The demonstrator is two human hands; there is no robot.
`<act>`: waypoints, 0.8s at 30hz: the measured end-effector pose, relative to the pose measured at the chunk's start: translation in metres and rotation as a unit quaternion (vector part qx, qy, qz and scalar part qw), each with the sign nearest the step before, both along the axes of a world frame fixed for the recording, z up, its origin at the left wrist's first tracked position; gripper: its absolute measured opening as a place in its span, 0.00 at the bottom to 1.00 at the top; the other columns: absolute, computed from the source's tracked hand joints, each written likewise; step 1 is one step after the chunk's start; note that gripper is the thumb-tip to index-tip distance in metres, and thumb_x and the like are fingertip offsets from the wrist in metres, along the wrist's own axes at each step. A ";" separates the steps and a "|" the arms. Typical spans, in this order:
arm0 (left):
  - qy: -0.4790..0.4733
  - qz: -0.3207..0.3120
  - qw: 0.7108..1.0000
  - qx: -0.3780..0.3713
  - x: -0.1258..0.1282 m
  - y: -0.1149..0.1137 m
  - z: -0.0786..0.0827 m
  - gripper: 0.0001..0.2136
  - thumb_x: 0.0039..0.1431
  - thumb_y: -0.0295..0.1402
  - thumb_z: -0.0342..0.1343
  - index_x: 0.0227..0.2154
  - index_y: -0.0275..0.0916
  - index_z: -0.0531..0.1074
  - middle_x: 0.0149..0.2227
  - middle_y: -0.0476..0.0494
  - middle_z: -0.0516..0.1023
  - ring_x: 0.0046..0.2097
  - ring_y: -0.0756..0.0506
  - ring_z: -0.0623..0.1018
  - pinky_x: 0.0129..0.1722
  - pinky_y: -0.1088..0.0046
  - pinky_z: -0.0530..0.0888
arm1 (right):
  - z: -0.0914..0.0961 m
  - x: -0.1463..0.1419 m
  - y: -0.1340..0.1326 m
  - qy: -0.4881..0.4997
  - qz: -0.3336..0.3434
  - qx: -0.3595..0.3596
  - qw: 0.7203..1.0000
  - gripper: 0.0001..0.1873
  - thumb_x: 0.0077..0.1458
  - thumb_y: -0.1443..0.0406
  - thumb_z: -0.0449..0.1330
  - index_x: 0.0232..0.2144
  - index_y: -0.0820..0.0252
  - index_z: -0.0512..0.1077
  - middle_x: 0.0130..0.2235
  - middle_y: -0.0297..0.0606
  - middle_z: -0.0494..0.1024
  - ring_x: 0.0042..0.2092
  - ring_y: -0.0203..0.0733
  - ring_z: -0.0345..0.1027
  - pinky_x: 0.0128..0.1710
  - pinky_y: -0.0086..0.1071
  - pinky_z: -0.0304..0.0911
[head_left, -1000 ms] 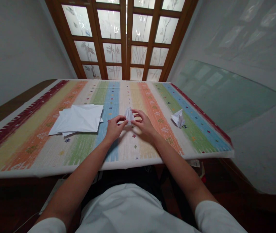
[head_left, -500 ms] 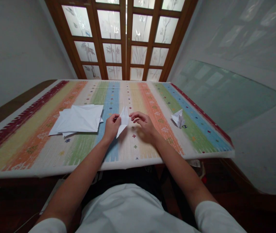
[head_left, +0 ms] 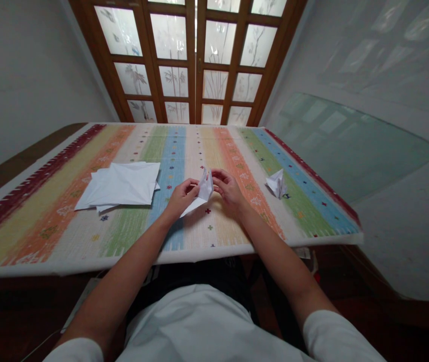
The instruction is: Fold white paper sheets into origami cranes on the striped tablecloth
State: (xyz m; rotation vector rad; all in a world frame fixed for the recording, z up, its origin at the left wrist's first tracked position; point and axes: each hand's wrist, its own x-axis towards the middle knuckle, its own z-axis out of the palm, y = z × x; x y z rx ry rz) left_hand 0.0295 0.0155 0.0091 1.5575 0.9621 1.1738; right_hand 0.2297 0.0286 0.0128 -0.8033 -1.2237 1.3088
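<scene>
A piece of folded white paper [head_left: 205, 189] is held up over the middle of the table, with a pointed flap reaching down toward me on its lower left. My left hand [head_left: 182, 197] pinches its left side between thumb and fingers. On the other side, the fingertips of my right hand [head_left: 228, 188] close on the paper's right edge. Off to the right stands a finished-looking white origami piece [head_left: 276, 184], apart from both hands. Left of my left hand lies a stack of white paper sheets [head_left: 123, 185], some showing creases.
A cloth with coloured stripes [head_left: 131, 236] covers the table. Beyond its far edge rise wooden doors with frosted panes [head_left: 176, 37]. A glass-like panel [head_left: 353, 141] leans by the right wall. A dark wooden edge [head_left: 29, 151] shows at the left.
The folded paper has shifted slightly right and turned, its upper part now tilted. My left hand moved right with it, and my right fingers have come onto the paper's right edge.
</scene>
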 end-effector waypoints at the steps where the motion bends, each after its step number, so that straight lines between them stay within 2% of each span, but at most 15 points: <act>1: -0.006 -0.006 1.000 -0.006 0.000 0.000 -0.001 0.11 0.62 0.44 0.64 0.38 0.41 0.77 0.31 0.49 0.79 0.31 0.47 0.76 0.32 0.74 0.70 | 0.000 0.000 0.000 0.004 0.003 -0.003 1.000 0.25 0.46 0.48 0.77 0.43 0.49 0.79 0.44 0.37 0.83 0.45 0.46 0.77 0.43 0.36 0.74; 5: -0.042 -0.009 0.999 -0.025 0.001 0.001 -0.003 0.14 0.61 0.47 0.66 0.37 0.41 0.76 0.32 0.49 0.78 0.31 0.48 0.75 0.31 0.74 0.70 | 0.003 0.001 -0.003 0.007 0.037 -0.023 0.999 0.20 0.46 0.50 0.75 0.37 0.51 0.78 0.39 0.36 0.81 0.42 0.45 0.74 0.42 0.37 0.74; 9: -0.093 -0.032 0.993 -0.066 0.001 -0.002 -0.002 0.19 0.59 0.52 0.68 0.38 0.42 0.75 0.34 0.48 0.79 0.33 0.47 0.77 0.33 0.73 0.74 | 0.008 0.002 -0.008 0.021 0.054 -0.030 0.998 0.18 0.54 0.46 0.68 0.32 0.51 0.73 0.39 0.38 0.80 0.43 0.47 0.74 0.43 0.39 0.74; 12: -0.127 -0.036 0.988 -0.084 0.002 -0.004 0.001 0.19 0.60 0.52 0.69 0.39 0.41 0.76 0.37 0.45 0.81 0.36 0.45 0.80 0.39 0.69 0.79 | 0.012 0.005 -0.009 0.036 0.056 -0.028 0.997 0.27 0.60 0.37 0.61 0.29 0.51 0.69 0.39 0.40 0.80 0.44 0.50 0.75 0.45 0.42 0.74; 15: -0.145 -0.015 0.987 -0.073 0.000 -0.003 0.003 0.17 0.63 0.50 0.67 0.39 0.41 0.76 0.38 0.43 0.83 0.38 0.45 0.81 0.42 0.67 0.81 | 0.013 0.008 -0.008 0.020 0.064 -0.025 0.997 0.36 0.60 0.29 0.54 0.25 0.51 0.67 0.35 0.41 0.78 0.42 0.50 0.74 0.46 0.44 0.73; 18: -0.151 0.017 0.986 -0.066 -0.003 0.002 0.004 0.15 0.66 0.49 0.66 0.39 0.41 0.76 0.37 0.44 0.82 0.37 0.46 0.81 0.40 0.69 0.80 | 0.012 0.007 -0.007 -0.018 0.096 0.002 0.995 0.38 0.59 0.27 0.56 0.25 0.52 0.72 0.33 0.40 0.79 0.41 0.49 0.75 0.50 0.45 0.73; 21: -0.134 0.066 0.988 -0.042 -0.006 0.005 0.002 0.14 0.67 0.47 0.64 0.41 0.41 0.76 0.36 0.45 0.81 0.36 0.46 0.80 0.38 0.70 0.79 | 0.007 0.003 -0.007 -0.069 0.133 0.025 0.988 0.35 0.57 0.30 0.63 0.29 0.53 0.79 0.35 0.40 0.82 0.43 0.48 0.78 0.54 0.44 0.72; 24: -0.078 0.095 0.992 0.008 -0.006 0.002 0.002 0.14 0.66 0.45 0.65 0.43 0.40 0.77 0.36 0.45 0.81 0.35 0.46 0.81 0.37 0.71 0.79 | 0.002 -0.002 -0.006 -0.101 0.157 0.017 0.982 0.33 0.54 0.32 0.68 0.34 0.53 0.81 0.36 0.39 0.83 0.41 0.47 0.78 0.48 0.41 0.74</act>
